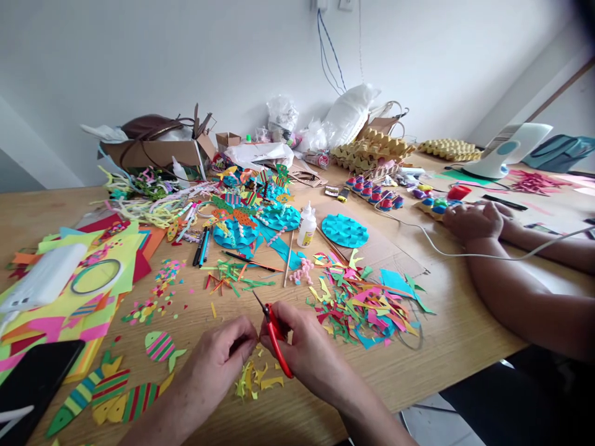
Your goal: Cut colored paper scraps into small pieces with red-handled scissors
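My right hand [310, 348] grips red-handled scissors [277, 350], their dark pointed blades aimed up and left. Close against it, my left hand [227, 350] is closed in a pinch; whatever its fingertips hold is hidden or too small to name. Yellow paper scraps [261, 376] lie on the table just below both hands. Left of my left hand is a striped paper fish [159, 345] in green and pink. Further left lie several more striped paper fish [109, 391]. A heap of colourful paper offcuts [367, 303] spreads to the right of my right hand.
Ahead stand a white glue bottle [307, 228] and blue textured paper ovals [344, 230]. Coloured paper sheets [123, 266], a black phone [39, 387] and a tape roll [96, 276] occupy the left. At right, another person's forearms [493, 272] rest near painted egg-carton pieces [432, 207]; a white cable [446, 253] crosses there.
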### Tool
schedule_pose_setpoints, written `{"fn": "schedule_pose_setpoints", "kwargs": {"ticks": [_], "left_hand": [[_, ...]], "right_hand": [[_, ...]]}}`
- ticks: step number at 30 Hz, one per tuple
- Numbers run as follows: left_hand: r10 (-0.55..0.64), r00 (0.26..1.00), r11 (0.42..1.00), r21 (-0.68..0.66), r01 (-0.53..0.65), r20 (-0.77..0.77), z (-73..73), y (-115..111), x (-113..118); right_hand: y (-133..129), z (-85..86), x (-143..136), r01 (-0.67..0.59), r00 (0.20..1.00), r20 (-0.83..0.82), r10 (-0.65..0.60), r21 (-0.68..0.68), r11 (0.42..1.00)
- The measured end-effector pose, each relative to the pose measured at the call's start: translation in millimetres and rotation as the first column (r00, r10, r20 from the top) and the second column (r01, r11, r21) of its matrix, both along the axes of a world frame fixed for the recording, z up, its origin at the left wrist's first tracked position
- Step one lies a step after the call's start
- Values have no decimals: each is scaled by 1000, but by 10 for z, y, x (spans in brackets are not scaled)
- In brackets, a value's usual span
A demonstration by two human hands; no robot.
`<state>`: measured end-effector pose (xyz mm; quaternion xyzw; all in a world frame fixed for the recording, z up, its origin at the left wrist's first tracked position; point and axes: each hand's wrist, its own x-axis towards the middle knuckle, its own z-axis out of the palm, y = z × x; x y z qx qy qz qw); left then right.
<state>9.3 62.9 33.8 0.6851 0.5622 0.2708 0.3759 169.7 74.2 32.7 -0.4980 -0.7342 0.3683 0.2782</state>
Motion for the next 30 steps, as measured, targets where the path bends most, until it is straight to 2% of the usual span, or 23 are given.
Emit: {"fn": "schedule_pose_setpoints", "kwargs": {"ticks": [5, 12, 16, 20, 23, 30], "left_hand": [[-13, 1000, 999, -40, 14, 9, -13, -20, 27], [17, 987, 999, -47, -9, 160, -51, 8, -27], [103, 929, 993, -87, -77, 356, -8, 41, -85], [148, 855, 989, -95, -117, 496, 17, 41, -94], [141, 847, 990, -86, -112, 513, 0, 36, -87], [90, 877, 994, -93, -52, 471, -13, 41, -84]], "right_hand": [[-6, -16, -21, -2, 1000, 8, 2, -7, 1000], [-8, 35, -13, 8, 998, -62, -9, -17, 1000], [-62, 17, 24, -30, 999, -32, 31, 21, 999], [-112, -75, 20, -47, 999, 16, 47, -8, 999], [-120, -103, 2, -56, 998, 33, 56, -2, 998], [-106, -88, -18, -40, 996, 74, 40, -1, 999]]}}
